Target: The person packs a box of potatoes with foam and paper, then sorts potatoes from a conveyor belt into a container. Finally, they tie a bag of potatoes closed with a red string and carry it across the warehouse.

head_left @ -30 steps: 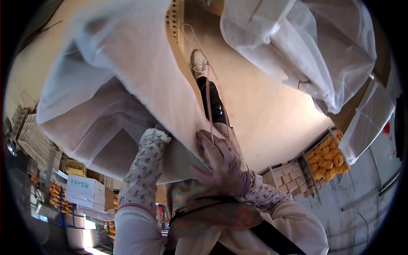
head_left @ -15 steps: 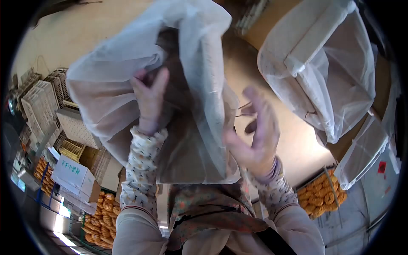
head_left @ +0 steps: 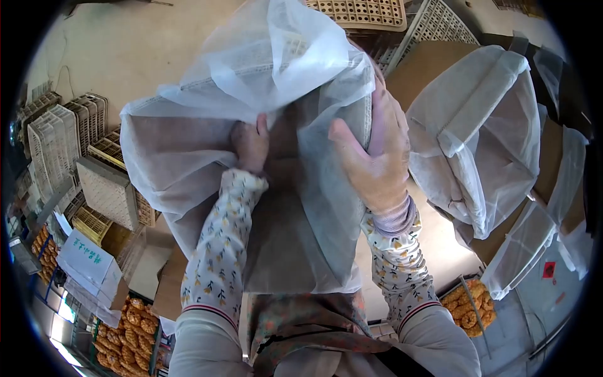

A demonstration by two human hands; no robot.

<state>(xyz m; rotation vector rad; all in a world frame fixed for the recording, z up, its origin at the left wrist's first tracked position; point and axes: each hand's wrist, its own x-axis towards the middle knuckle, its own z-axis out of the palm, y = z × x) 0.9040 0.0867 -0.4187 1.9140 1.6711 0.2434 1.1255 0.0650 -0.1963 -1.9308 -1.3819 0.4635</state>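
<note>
In front of me I hold a flat tray wrapped in a white translucent mesh bag [head_left: 207, 144]. My left hand [head_left: 251, 146] is pressed against the middle of the bag, fingers closed on its fabric. My right hand [head_left: 372, 164] grips the bag's right edge, thumb on the near face and fingers behind. Both forearms wear patterned sleeve covers. The tray's contents are hidden by the fabric.
A second bagged tray [head_left: 480, 125] leans at the right, with more bagged ones beyond it. Stacked plastic crates [head_left: 53, 141] stand at the left, beige perforated trays [head_left: 361, 11] at the top. A white box [head_left: 88, 259] and crates of orange fruit [head_left: 129, 327] sit below.
The bagged tray has moved up and to the centre. My right hand, open and apart from it half a second ago, has closed on its right edge; my left hand has shifted toward the middle.
</note>
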